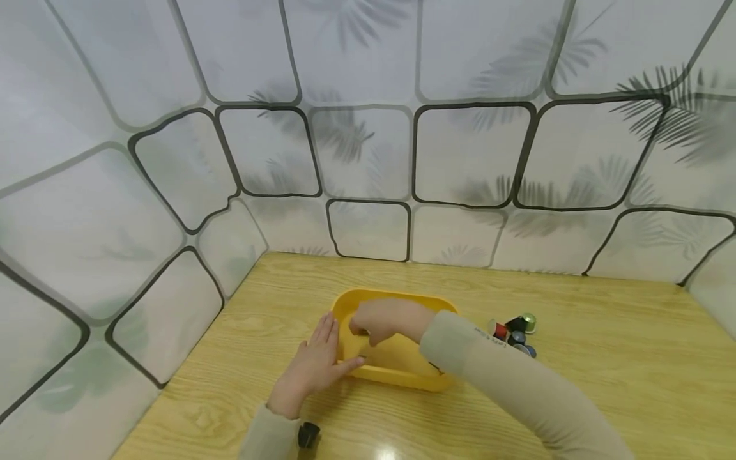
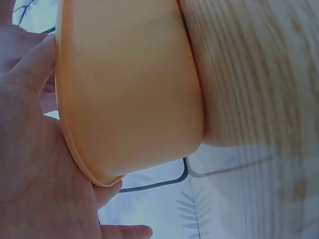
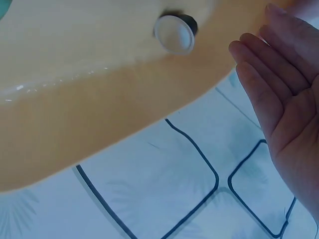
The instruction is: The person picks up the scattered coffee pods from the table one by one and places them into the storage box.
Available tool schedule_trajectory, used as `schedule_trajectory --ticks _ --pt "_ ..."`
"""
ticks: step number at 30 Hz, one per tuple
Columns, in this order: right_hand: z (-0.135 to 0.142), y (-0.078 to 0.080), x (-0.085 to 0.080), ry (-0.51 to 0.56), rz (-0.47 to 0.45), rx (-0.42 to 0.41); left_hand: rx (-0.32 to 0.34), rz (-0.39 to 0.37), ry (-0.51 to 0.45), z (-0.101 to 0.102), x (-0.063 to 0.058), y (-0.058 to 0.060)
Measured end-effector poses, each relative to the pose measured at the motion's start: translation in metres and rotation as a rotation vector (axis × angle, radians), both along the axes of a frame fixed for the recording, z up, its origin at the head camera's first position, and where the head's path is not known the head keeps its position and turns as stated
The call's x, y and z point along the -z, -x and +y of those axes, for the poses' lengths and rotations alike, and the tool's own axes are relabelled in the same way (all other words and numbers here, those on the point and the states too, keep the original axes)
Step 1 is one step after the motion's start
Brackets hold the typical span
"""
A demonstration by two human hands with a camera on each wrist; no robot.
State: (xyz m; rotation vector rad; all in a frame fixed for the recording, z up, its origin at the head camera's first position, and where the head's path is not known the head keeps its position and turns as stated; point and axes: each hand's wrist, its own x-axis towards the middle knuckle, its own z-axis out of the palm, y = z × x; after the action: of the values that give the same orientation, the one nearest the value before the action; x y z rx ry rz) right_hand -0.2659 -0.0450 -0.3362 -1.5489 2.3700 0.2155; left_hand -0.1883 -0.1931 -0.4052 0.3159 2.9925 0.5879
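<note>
A yellow plastic basin (image 1: 397,378) stands on the wooden table. My left hand (image 1: 313,364) rests at its left end, fingers extended along the outside and thumb over the near rim. In the left wrist view that palm lies against the basin's rim (image 2: 75,154). My right hand (image 1: 388,319) reaches over the basin's left part. In the right wrist view, the fingers (image 3: 271,64) are slightly bent with nothing visible between them. A dark coffee capsule (image 3: 175,34) with a pale lid lies inside the basin, apart from those fingers.
Several coffee capsules (image 1: 517,337), red, green, black and blue, lie in a cluster right of the basin. A black capsule (image 1: 308,435) sits beside the left sleeve. Part of a green object (image 3: 4,7) shows in the basin. A patterned wall (image 1: 368,230) stands behind the table.
</note>
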Motion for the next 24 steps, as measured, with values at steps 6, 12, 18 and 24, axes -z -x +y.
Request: schedule_trajectory --ticks 6,12,18,24 --pt "0.008 -0.001 -0.016 0.06 -0.017 -0.022 -0.005 -0.016 -0.001 0.0 0.0 0.0" --pt "0.019 -0.005 -0.03 0.133 -0.008 -0.011 0.0 -0.014 -0.011 0.0 0.001 0.0" --pt "0.034 -0.006 -0.037 0.212 -0.02 0.007 0.0 -0.007 0.003 0.0 0.001 0.0" --pt "0.051 -0.005 -0.038 0.316 -0.023 0.026 0.004 -0.004 0.0 0.001 -0.001 -0.001"
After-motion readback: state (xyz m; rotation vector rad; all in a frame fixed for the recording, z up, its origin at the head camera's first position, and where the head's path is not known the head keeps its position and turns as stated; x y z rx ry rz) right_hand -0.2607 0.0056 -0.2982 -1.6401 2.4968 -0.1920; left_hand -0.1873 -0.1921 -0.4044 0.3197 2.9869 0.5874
